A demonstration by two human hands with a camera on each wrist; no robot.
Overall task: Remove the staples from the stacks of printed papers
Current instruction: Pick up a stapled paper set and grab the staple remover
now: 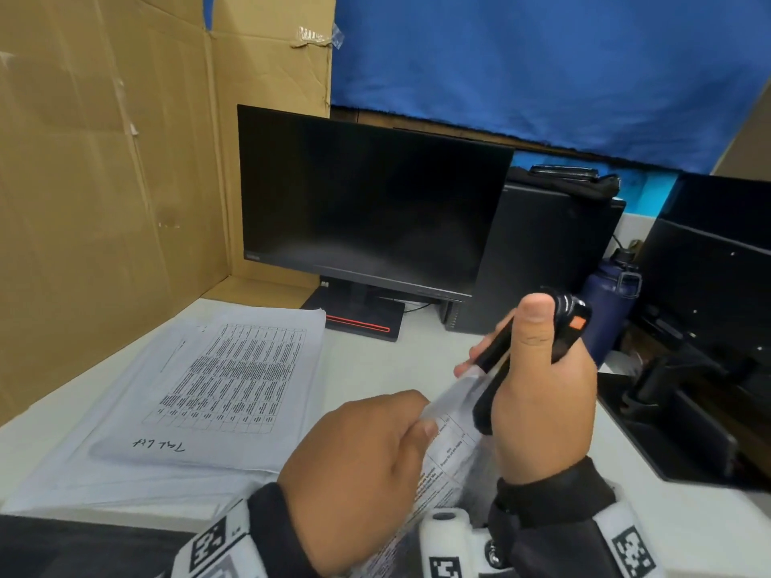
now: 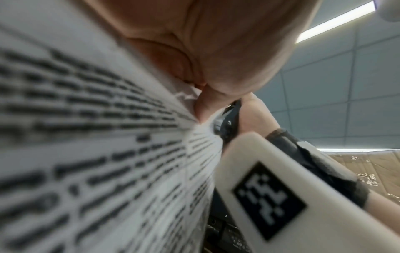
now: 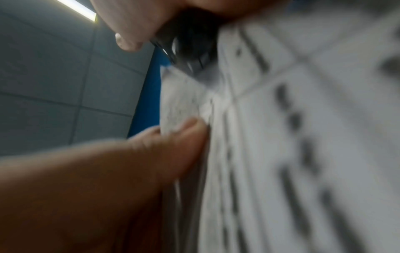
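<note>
Above a white desk [image 1: 375,360] fronting a dark monitor [image 1: 367,202], the left hand [image 1: 354,473] pinches a paper stack [image 1: 452,448] by its far corner. The stack's long axis runs near-to-far between the hands. The right hand [image 1: 542,394], just right of that corner, grips a black staple remover [image 1: 496,356] whose tip meets it.

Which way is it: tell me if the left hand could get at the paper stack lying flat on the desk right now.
Probably not yet. The path to the flat paper stack looks free, but the left hand is pinching the held papers while the right hand works the black stapler at their corner.
</note>
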